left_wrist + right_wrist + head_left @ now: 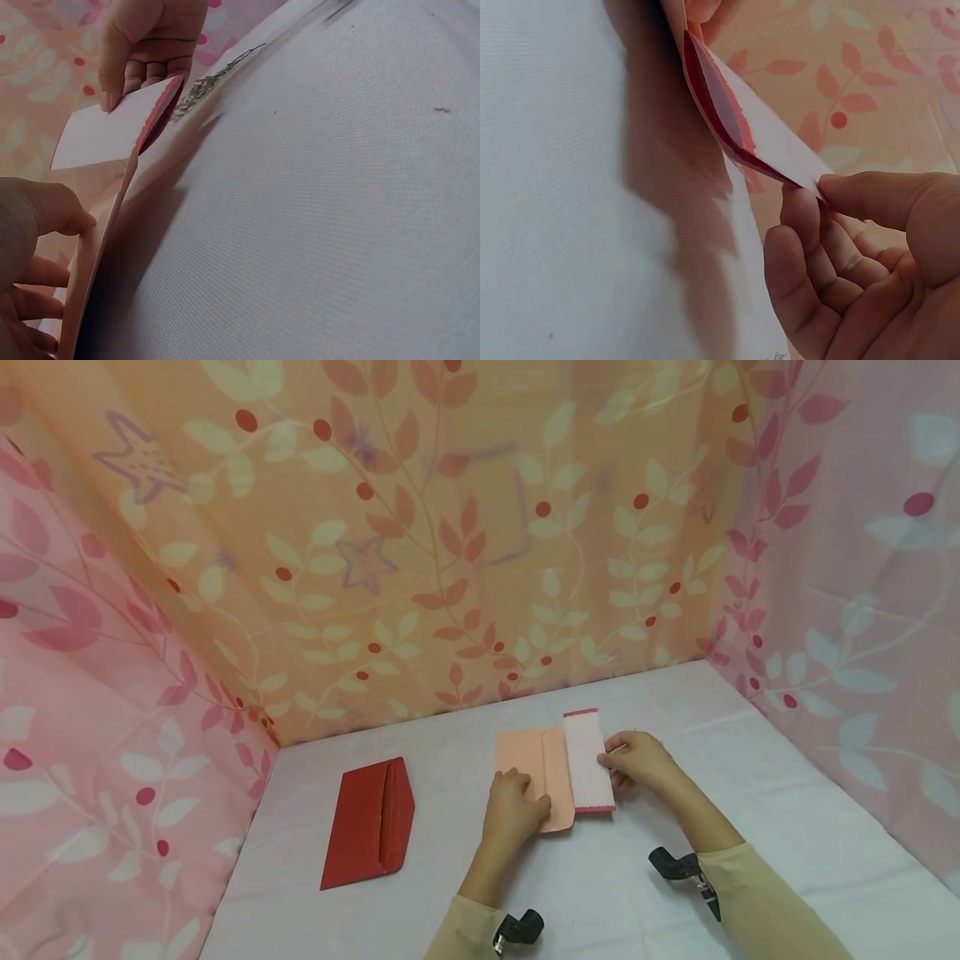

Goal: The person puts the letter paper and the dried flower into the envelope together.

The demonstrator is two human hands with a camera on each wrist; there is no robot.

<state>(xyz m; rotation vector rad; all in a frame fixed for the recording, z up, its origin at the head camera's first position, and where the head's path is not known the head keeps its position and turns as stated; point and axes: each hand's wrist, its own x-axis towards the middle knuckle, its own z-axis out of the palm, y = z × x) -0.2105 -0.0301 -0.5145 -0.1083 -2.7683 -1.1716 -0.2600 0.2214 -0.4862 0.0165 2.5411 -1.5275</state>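
Note:
A peach envelope [517, 745] lies with its flap side up, and my left hand [513, 810] rests on it. The thumb and fingers of that hand press its upper face. At its right edge is a white folded paper [588, 760] with red ends, which my right hand [641, 760] pinches by the right edge between thumb and fingers. In the right wrist view the folded paper [780, 146] shows a red inside at its end. The peach envelope and the folded paper meet edge to edge; whether one overlaps the other I cannot tell.
A red envelope [356, 827] lies to the left, its flap turned to the right. White cloth [600, 893] covers the table. Patterned curtains [420, 568] stand behind and at both sides. Black wrist devices [517, 928] sit at both sleeves.

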